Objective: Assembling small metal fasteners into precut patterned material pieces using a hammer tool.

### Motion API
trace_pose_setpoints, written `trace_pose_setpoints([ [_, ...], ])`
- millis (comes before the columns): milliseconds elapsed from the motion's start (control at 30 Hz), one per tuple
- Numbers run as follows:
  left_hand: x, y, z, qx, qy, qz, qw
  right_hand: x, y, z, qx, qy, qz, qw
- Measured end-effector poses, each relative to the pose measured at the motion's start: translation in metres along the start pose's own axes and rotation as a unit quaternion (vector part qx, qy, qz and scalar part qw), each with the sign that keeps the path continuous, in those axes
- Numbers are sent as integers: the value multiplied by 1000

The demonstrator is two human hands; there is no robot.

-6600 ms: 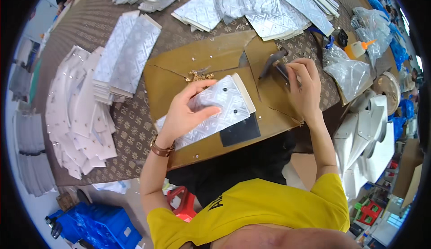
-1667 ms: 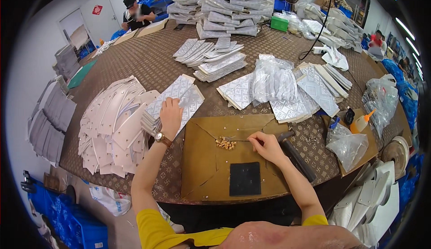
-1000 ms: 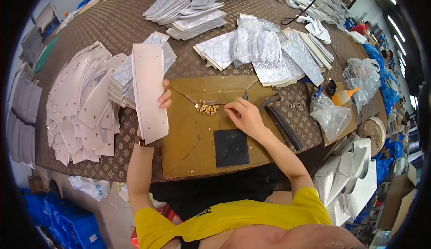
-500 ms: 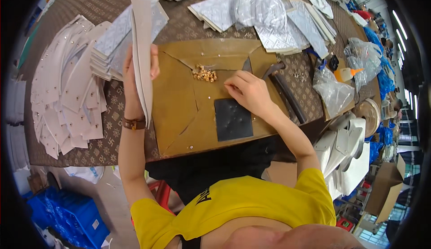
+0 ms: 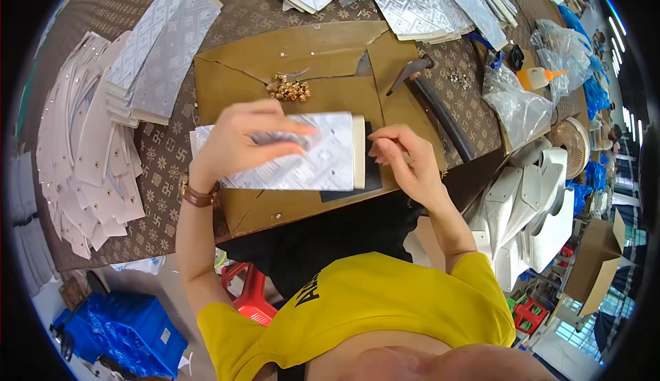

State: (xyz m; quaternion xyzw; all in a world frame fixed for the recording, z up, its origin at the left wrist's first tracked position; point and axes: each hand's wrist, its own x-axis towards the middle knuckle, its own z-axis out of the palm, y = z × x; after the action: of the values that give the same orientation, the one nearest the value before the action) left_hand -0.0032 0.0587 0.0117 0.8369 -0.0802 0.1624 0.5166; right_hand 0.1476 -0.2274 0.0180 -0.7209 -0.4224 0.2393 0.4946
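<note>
A flat panel (image 5: 323, 154), covered in silver patterned film with a cream end, lies across the brown covered board (image 5: 323, 44). Its right part overlaps a black square pad (image 5: 371, 175). Over the panel's left half is my left hand (image 5: 247, 137), thumb and fingers stretched and apart; whether it presses on the film is hard to see. Just beyond the panel's right end, my right hand (image 5: 412, 168) has its thumb and fingertips drawn together beside the pad. Anything between those fingertips is too small to make out. A heap of gold-coloured small metal pieces (image 5: 290, 89) sits behind the panel.
A hammer (image 5: 440, 113) lies at the board's right edge. Left are stacked white pieces (image 5: 86, 147) and film-covered panels (image 5: 172, 51). More panels (image 5: 419, 16) lie at the back. An orange-capped bottle (image 5: 540, 77) and plastic bag (image 5: 515, 106) stand right.
The panel, held upright in my left hand at the left, now lies flat over the pad. My left hand has moved right. My right hand has shifted slightly right. The view has shifted.
</note>
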Motion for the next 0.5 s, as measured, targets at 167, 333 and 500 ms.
trace_pose_setpoints([
  [167, 1, 4, 26, 58, -122, -60, 989, -15, 6, 4, 69, -21, 66, 995],
  [333, 1, 4, 32, 125, -138, -55, 981, -16, 21, 9, 46, -27, 76, 996],
  [500, 0, 7, 31, 121, -128, -48, 983, -15, 20, 10, 32, -32, 83, 996],
])
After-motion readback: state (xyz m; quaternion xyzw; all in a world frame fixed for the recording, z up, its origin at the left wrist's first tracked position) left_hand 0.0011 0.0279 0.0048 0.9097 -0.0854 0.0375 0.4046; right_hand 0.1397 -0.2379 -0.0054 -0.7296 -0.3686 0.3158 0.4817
